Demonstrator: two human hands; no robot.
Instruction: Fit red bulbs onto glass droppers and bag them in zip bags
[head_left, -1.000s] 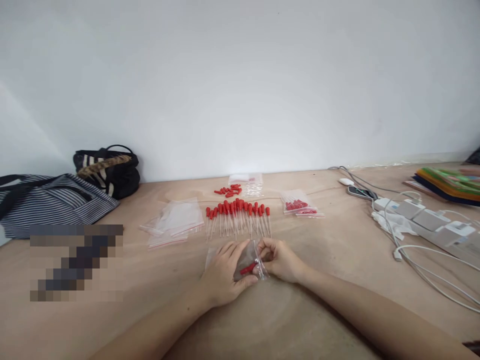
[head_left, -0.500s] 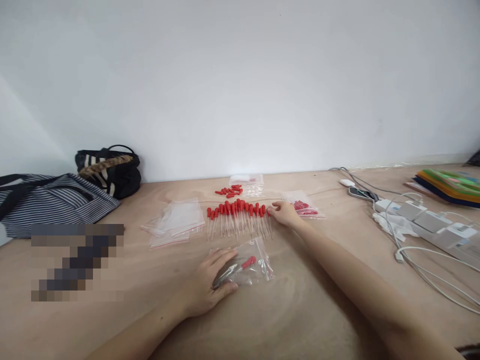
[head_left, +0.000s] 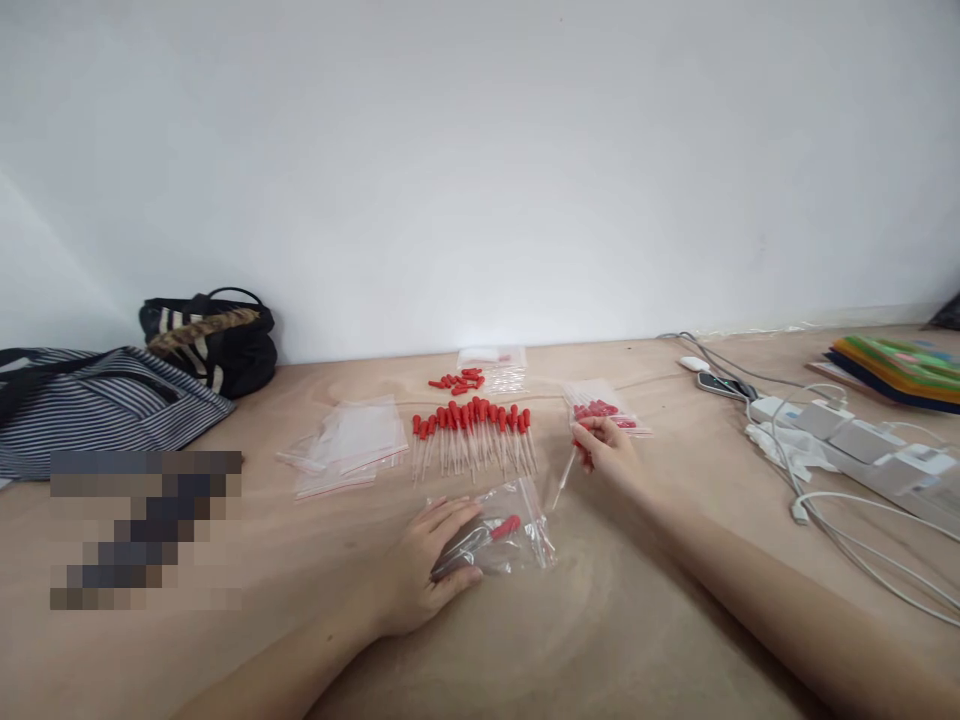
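Note:
My right hand (head_left: 602,447) pinches a glass dropper (head_left: 565,478) by its red rubber bulb, its thin tube slanting down to the left. With fingers and thumb spread around it, my left hand (head_left: 435,565) holds a clear zip-lock bag (head_left: 536,535) on the table. Inside that bag lies a dropper with a red bulb (head_left: 506,527); its tube end is partly hidden by my hand. Beyond the bag, several droppers (head_left: 472,425) lie in a row, bulbs pointing away from me. To their right are filled zip bags (head_left: 598,397) with red bulbs showing.
Flat zip bags (head_left: 364,435) are piled at left. Loose red bulbs (head_left: 459,381) and a bag of glass tubes (head_left: 506,372) lie at the back. A power strip (head_left: 870,450) with white cables is on the right; a striped bag (head_left: 112,405) and black bag (head_left: 217,340) stand left.
My right hand has taken a dropper from the right end of the row and moved it right and nearer to me. My left hand stays at the bag.

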